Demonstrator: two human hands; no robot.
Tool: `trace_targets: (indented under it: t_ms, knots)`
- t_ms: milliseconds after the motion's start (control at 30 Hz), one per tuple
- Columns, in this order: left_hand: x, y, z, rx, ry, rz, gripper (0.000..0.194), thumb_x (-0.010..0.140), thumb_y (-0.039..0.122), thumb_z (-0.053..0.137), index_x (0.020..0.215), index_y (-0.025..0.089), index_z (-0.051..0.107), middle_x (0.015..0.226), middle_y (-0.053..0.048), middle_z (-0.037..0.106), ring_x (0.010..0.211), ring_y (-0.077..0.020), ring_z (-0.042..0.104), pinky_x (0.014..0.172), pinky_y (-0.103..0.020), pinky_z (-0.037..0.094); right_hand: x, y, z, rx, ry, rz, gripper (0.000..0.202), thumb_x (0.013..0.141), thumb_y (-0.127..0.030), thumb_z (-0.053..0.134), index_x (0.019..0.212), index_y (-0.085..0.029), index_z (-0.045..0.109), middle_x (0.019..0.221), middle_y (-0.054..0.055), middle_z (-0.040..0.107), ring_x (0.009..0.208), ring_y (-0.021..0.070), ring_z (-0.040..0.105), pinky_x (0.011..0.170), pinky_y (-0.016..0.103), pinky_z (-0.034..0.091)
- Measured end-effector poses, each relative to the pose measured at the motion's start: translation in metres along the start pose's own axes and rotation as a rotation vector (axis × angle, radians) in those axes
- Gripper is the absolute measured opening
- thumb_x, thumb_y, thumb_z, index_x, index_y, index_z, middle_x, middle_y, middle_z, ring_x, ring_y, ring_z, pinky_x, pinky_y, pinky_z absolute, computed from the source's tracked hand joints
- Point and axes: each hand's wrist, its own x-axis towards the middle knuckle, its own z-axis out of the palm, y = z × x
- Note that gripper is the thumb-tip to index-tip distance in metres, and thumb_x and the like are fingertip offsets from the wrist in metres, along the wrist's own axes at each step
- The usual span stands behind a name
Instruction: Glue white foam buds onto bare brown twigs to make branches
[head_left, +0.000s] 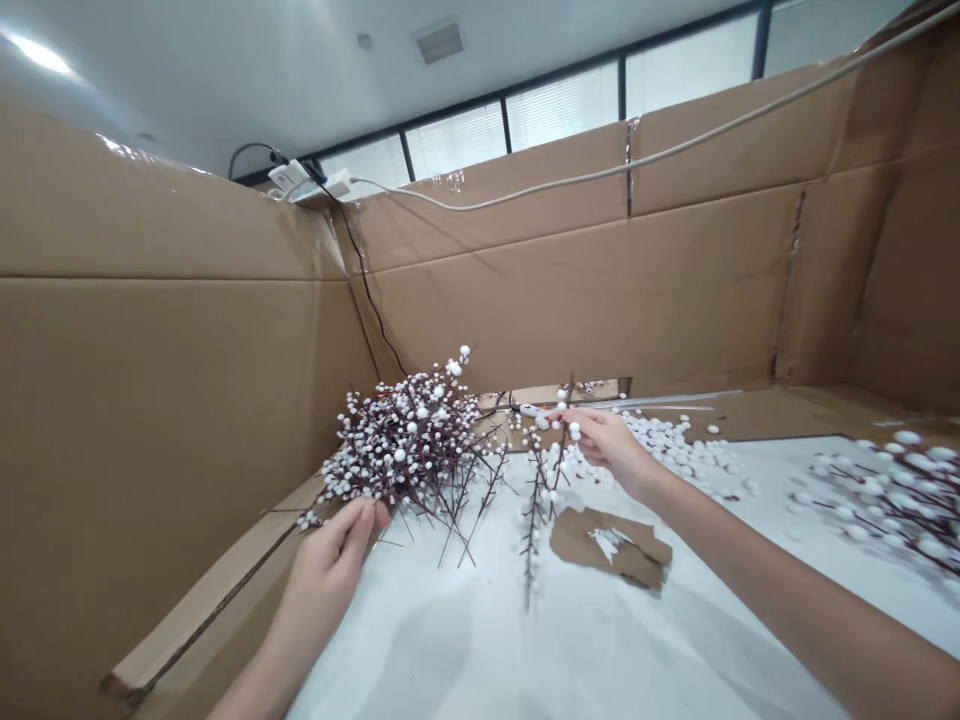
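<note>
My right hand [613, 447] is closed in a pinch on a dark-stemmed berry branch [557, 470] with white foam berries, held roughly upright. Another berry branch [531, 530] hangs or lies just left of it; whether the two are joined I cannot tell. At the lower edge of a big heap of white-berry branches [412, 430], my left hand [337, 550] has its thumb and fingers pressed together. What they hold, if anything, does not show. A torn cardboard piece [570, 540] with a white smear lies below my right hand.
Loose white berries [675, 445] are scattered behind my right forearm. More berry branches [900, 495] lie at the right edge. A white tool [531, 411] with an orange part lies by the back wall. Tall cardboard walls [525, 290] enclose the white table surface [420, 650].
</note>
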Motion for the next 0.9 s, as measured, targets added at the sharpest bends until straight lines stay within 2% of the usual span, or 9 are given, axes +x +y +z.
trace_targets:
  t_ms: [167,267,333,433,567,633,700,800,900]
  knots:
    - [0.012,-0.005,0.020,-0.009,-0.218,-0.057,0.035,0.082,0.045,0.031,0.070,0.019,0.052,0.056,0.003,0.043,0.054,-0.0143,0.040,0.051,-0.023,0.032,-0.013,-0.008,-0.021,-0.006,0.036,0.021,0.033,0.068,-0.047,0.061,0.084,-0.017,0.063,0.049,-0.011,0.018,0.039,0.0042,0.012,0.040,0.021,0.006]
    - [-0.005,-0.008,0.044,0.021,-0.425,-0.149,0.035,0.083,0.041,0.026,0.072,0.020,0.051,0.049,0.005,0.035,0.048,-0.0150,0.039,0.047,-0.023,0.029,-0.024,-0.009,-0.036,-0.046,0.054,0.064,0.032,0.069,-0.045,0.062,0.084,-0.017,0.064,0.048,-0.010,0.021,0.039,0.0040,0.014,0.040,0.021,0.005]
    - [-0.019,-0.005,0.057,0.055,-0.529,-0.220,0.034,0.085,0.035,0.021,0.076,0.021,0.051,0.049,0.004,0.041,0.046,-0.0158,0.043,0.045,-0.023,0.029,-0.032,-0.006,-0.046,-0.073,0.077,0.097,0.033,0.069,-0.045,0.062,0.084,-0.016,0.064,0.048,-0.010,0.022,0.039,0.0039,0.015,0.041,0.021,0.005]
    - [-0.030,0.008,0.064,0.255,-0.611,-0.139,0.033,0.086,0.031,0.022,0.082,0.020,0.053,0.066,-0.004,0.059,0.063,-0.0204,0.056,0.055,-0.027,0.035,-0.044,0.001,-0.060,-0.109,0.116,0.140,0.034,0.069,-0.046,0.061,0.084,-0.016,0.063,0.047,-0.010,0.021,0.038,0.0043,0.015,0.040,0.021,0.006]
    - [-0.027,0.037,0.059,0.608,-0.632,-0.046,0.037,0.088,0.031,0.023,0.097,0.013,0.054,0.075,-0.013,0.063,0.075,-0.0281,0.059,0.064,-0.034,0.037,-0.061,0.012,-0.071,-0.170,0.179,0.127,0.040,0.071,-0.051,0.057,0.087,-0.015,0.063,0.048,-0.010,0.017,0.039,0.0061,0.016,0.041,0.022,0.008]
    - [-0.025,0.051,0.057,0.615,-0.554,0.013,0.035,0.088,0.028,0.024,0.096,0.014,0.055,0.085,-0.015,0.063,0.085,-0.0285,0.056,0.070,-0.035,0.037,-0.069,0.014,-0.075,-0.312,0.231,-0.006,0.040,0.076,-0.052,0.051,0.090,-0.016,0.063,0.049,-0.008,0.022,0.041,0.0077,0.020,0.040,0.022,0.013]
    - [-0.025,0.065,0.058,0.397,-0.565,0.050,0.034,0.088,0.031,0.026,0.088,0.018,0.057,0.083,-0.010,0.062,0.084,-0.0250,0.055,0.072,-0.033,0.037,-0.076,0.014,-0.078,-0.582,0.235,-0.232,0.034,0.082,-0.047,0.046,0.091,-0.019,0.063,0.050,-0.005,0.034,0.041,0.0090,0.026,0.040,0.023,0.019]
    - [-0.026,0.081,0.070,-0.226,-0.819,-0.056,0.039,0.086,0.044,0.030,0.078,0.019,0.058,0.069,-0.004,0.058,0.071,-0.0186,0.054,0.065,-0.028,0.039,-0.082,0.008,-0.076,-1.055,0.074,-0.743,0.021,0.088,-0.029,0.043,0.091,-0.021,0.063,0.055,-0.002,0.052,0.044,0.0110,0.039,0.043,0.025,0.029]
    - [-0.027,0.090,0.087,-0.839,-1.127,-0.319,0.051,0.083,0.056,0.028,0.085,0.014,0.058,0.066,-0.005,0.058,0.064,-0.0168,0.055,0.059,-0.027,0.041,-0.086,0.002,-0.066,-1.453,-0.055,-1.248,0.023,0.087,-0.009,0.044,0.100,-0.019,0.060,0.052,-0.003,0.054,0.048,0.0117,0.045,0.046,0.024,0.028]
